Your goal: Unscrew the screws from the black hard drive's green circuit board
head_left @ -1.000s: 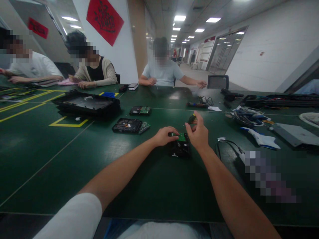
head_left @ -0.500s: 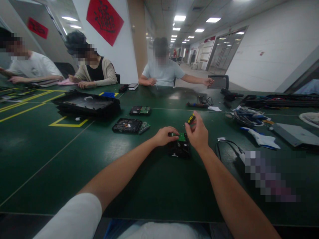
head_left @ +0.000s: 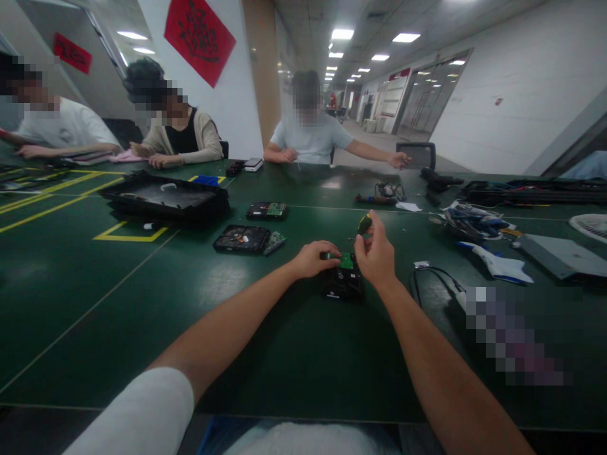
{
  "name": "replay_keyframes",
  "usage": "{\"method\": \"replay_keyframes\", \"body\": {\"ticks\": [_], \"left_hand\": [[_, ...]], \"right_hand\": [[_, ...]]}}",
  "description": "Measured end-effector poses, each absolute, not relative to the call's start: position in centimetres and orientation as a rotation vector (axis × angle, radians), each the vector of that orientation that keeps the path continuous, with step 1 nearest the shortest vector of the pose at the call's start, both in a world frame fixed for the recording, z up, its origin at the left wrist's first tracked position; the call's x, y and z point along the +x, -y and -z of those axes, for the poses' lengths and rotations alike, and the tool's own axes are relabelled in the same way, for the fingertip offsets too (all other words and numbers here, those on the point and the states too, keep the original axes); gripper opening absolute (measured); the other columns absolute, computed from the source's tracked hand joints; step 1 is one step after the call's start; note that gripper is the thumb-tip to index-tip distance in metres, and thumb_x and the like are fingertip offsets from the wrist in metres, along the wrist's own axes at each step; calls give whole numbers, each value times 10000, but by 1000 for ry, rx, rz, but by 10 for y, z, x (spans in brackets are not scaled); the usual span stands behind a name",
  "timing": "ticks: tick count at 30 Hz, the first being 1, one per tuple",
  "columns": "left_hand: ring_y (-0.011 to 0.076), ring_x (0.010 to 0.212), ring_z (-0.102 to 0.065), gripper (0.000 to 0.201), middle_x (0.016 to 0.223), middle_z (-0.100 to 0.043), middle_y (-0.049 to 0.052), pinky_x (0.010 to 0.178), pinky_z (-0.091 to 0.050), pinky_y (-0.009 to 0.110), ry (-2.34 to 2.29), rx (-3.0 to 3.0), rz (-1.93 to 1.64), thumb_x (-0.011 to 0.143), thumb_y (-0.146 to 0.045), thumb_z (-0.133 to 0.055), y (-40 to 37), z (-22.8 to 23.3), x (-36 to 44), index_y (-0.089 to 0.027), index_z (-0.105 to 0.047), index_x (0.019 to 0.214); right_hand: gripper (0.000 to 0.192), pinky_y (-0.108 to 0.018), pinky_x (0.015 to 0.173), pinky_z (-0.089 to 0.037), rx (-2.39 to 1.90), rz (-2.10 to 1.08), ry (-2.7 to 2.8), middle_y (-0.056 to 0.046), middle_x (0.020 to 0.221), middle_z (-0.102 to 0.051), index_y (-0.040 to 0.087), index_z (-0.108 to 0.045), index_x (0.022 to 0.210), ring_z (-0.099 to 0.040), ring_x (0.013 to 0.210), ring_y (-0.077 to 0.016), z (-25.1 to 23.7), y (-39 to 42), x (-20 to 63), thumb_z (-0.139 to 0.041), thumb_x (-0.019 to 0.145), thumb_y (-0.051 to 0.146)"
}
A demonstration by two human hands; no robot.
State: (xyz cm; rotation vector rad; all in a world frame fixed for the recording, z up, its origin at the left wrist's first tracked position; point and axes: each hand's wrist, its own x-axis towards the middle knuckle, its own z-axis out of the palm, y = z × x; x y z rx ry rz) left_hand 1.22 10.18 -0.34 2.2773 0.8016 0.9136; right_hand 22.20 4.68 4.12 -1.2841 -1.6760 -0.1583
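A hard drive [head_left: 344, 283] is steadied on the desk [head_left: 284, 341] by the left hand [head_left: 315, 258] – its grip pressed on the edge – while a screwdriver [head_left: 364, 224] is pinched upright in the right hand [head_left: 377, 256] over the green board [head_left: 348, 260].

Both hands [head_left: 348, 256] forward, fingers curled

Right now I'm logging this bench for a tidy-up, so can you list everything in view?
hard drive: 1, black with a green board on top, table centre, under both hands
screwdriver: 1, dark with yellow, held upright over the drive
opened drives: 2, black, left of centre, one behind the other
tray: 1, black, far left
cable: 1, black, right of the drive
white and blue tool: 1, right side
table: 1, dark green with yellow lines
seated people: 3, far edge
left hand: 1, resting on the drive's left edge
right hand: 1, gripping the screwdriver
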Motion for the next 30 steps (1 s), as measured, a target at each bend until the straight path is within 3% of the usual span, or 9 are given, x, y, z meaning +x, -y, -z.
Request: {"method": "replay_keyframes", "body": {"ticks": [4,11,19,26,30], "left_hand": [[228,1148,-681,270,1233,-731,64,1084,-492,391,-795,2284,-928,863,-399,-766,-103,6,12,-264,-792,1095],[229,1138,-684,260,1228,-733,61,1076,-497,393,-799,2283,-916,862,-394,-768,-103,4,12,-265,-794,1087],[227,1138,-685,264,1225,-735,64,1074,-498,395,-785,2290,-915,874,-399,-757,-102,3,12,-260,-789,1095],[230,1145,-684,259,1221,-737,62,1085,-494,399,-786,2294,-922,864,-390,-767,-104,5,12,-264,-791,1089],[232,1149,-682,255,1225,-735,62,1088,-492,403,-810,2281,-913,863,-388,-767,-104,6,13,-268,-794,1086]], "right_hand": [[686,-473,867,-618,-1289,163,1666,-154,1294,-671,228,-322,1579,-721,946,-270,-40,-48,222,-584,957,349],[694,-474,836,-629,-1284,102,1661,-142,1281,-679,245,-284,1591,-719,785,-229,-39,-48,222,-558,956,307],[682,-456,839,-624,-1292,132,1662,-140,1245,-684,237,-327,1573,-722,876,-249,-39,-49,223,-594,957,359],[672,-422,762,-623,-1291,103,1642,-106,1115,-718,250,-319,1575,-700,713,-208,-40,-49,223,-578,959,323],[700,-431,777,-620,-1288,132,1642,-114,1157,-712,252,-310,1577,-689,715,-205,-41,-48,223,-599,946,344]]}}
